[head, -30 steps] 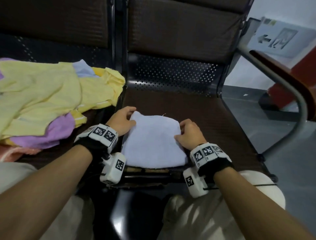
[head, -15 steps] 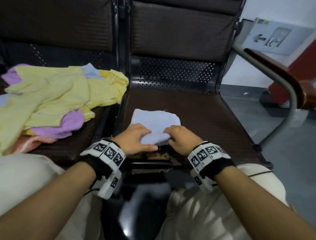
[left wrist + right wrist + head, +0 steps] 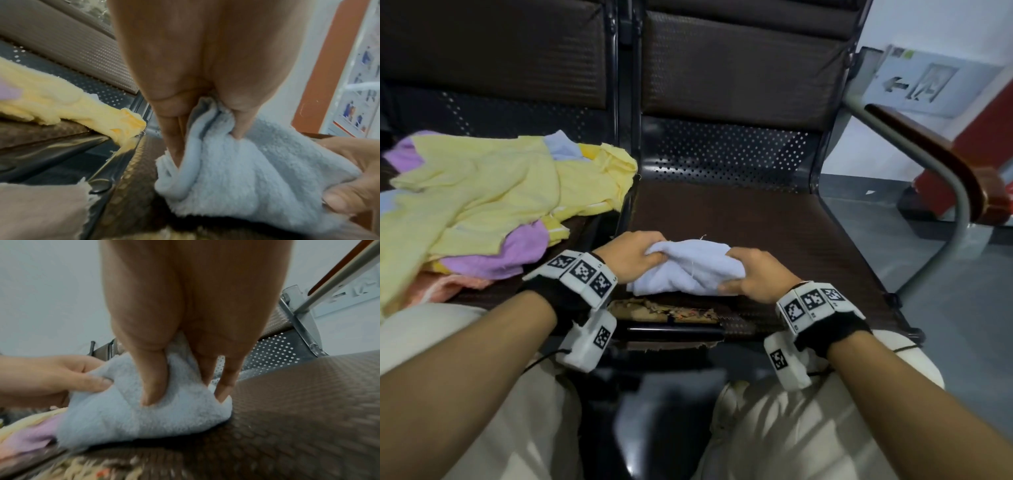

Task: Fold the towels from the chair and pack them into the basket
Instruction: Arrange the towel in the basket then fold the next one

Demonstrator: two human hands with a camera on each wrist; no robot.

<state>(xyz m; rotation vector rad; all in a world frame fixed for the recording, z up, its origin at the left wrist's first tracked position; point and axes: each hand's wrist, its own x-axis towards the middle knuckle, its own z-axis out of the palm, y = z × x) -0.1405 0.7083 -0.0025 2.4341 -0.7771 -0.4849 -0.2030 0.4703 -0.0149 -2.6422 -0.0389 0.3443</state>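
A small pale blue towel, folded and bunched, lies near the front edge of the brown chair seat. My left hand grips its left end, thumb and fingers pinching the cloth. My right hand grips the right end, thumb pressed into the pile. A heap of unfolded yellow, purple and pale blue towels sits on the neighbouring seat to the left. No basket shows in any view.
The seat's front edge is torn, with frayed padding just below the towel. A metal armrest with a wooden top curves along the right side. Perforated chair backs rise behind. My knees in beige trousers are below.
The towel lay flat and wide one second ago; it was folded to about half the depth, and both hands now grasp its ends and gather it up off the seat.
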